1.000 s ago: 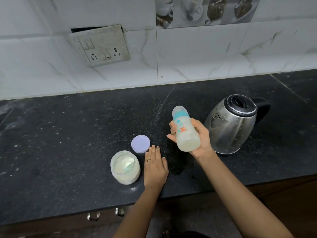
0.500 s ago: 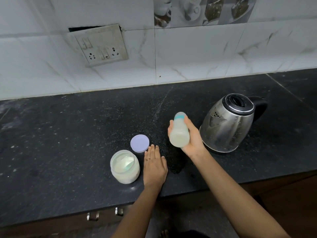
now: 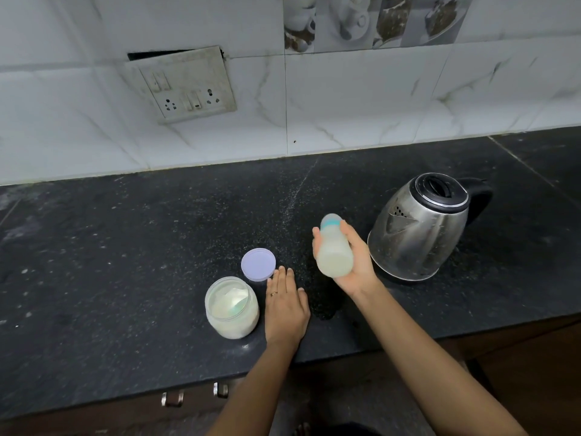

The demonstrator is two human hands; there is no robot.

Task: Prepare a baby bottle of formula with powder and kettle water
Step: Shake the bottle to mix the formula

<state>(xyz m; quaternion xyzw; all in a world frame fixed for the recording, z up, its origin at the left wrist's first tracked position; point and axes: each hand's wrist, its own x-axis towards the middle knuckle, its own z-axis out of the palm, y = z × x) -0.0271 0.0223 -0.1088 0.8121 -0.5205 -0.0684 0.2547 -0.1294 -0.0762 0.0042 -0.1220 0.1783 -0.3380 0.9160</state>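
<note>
Right hand [image 3: 352, 262] grip closed around the baby bottle [image 3: 334, 248], fingers wrapped on the body; bottle is off the table, tilted with its base toward the camera and teal-collared capped top pointing away, milky liquid inside. Just right of that grip sits the steel kettle [image 3: 421, 228], lid shut, on the black table [image 3: 125, 247]. Left of it, the left hand [image 3: 284, 305] lies flat and open, palm down, holding nothing, beside the open formula powder jar [image 3: 232, 307], with the jar's lavender lid [image 3: 258, 264] lying by its fingertips.
</note>
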